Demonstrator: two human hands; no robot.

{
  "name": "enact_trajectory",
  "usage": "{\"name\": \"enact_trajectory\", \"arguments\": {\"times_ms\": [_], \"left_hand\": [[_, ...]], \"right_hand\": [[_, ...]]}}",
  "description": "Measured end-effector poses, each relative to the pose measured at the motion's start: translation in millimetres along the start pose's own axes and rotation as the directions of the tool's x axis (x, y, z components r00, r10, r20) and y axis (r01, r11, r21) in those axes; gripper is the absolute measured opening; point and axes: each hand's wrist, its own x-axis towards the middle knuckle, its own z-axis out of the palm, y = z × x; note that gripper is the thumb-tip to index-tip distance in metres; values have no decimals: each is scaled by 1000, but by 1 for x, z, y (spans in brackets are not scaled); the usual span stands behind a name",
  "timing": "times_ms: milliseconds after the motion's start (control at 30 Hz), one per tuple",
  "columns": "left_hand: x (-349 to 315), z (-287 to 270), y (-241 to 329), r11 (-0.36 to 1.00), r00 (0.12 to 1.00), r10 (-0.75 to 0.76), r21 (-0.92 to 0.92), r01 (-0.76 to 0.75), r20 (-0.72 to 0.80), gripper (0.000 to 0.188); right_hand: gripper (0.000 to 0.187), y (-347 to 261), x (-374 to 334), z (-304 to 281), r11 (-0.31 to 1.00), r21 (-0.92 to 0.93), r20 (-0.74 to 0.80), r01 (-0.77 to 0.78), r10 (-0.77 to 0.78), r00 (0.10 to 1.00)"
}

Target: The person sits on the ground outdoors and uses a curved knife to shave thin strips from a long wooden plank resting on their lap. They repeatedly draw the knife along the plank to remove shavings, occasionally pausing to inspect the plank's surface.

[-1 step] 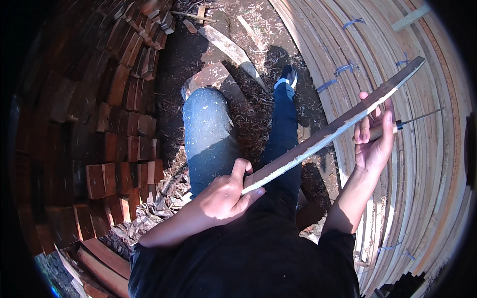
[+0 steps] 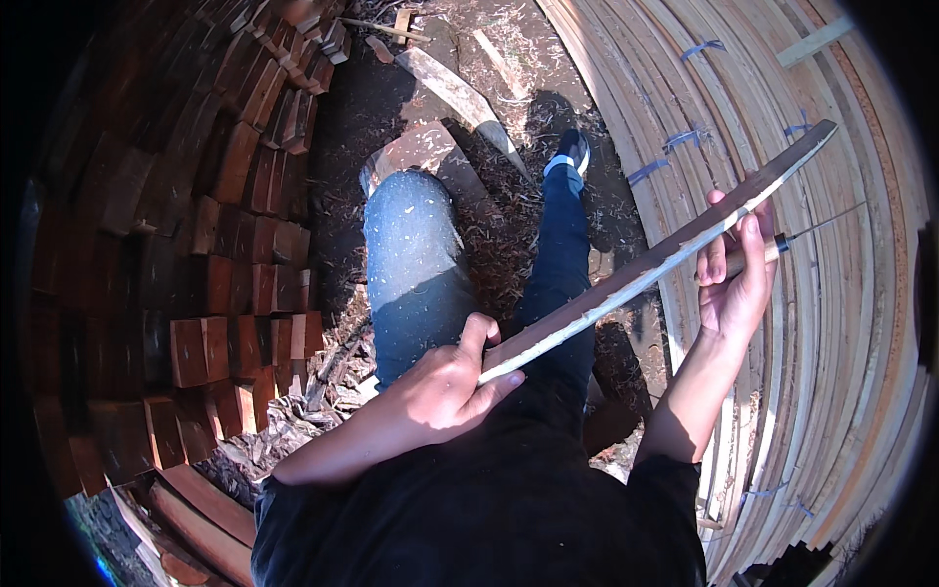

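Observation:
A long, narrow wooden strip (image 2: 626, 275) slants across the view, from my lap up to the far right. Its upper face is dark brown, while the near edge is pale and rough. My left hand (image 2: 442, 389) is closed around the strip's lower end, thumb along the pale edge. Farther up, the fingers of my right hand (image 2: 732, 293) support the strip from below, with the thumb against its near edge. That same hand grips a tool with a wooden handle (image 2: 767, 253), dark collar and thin metal shaft pointing right. Whether the shaft is a blade or spike I cannot tell.
Stacked reddish-brown wood blocks (image 2: 205, 347) rise on the left. Long pale boards (image 2: 782, 391), partly tied with blue strips, lie on the right. On the ground ahead are a pale plank (image 2: 460, 93), a flat wood piece (image 2: 421, 152) and scattered shavings (image 2: 494, 259).
The strip's far end has dipped slightly, and my right thumb now lies against the strip's near edge. Both hands keep their holds.

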Motion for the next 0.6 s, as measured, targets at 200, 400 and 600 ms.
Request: {"name": "enact_trajectory", "arguments": {"times_ms": [200,400,600], "left_hand": [[-19,2,-40,987,988,-155,39,156,-29,40],[-58,2,-102,952,955,-294,70,297,-40,45],[-82,5,-120,868,870,-493,75,491,9,59]], "right_hand": [[37,48,-15,6,983,-29,88,-183,185,979],[37,96,-55,31,901,-82,213,-427,434,875],[38,128,-82,42,911,-47,346,-409,399,849]]}}
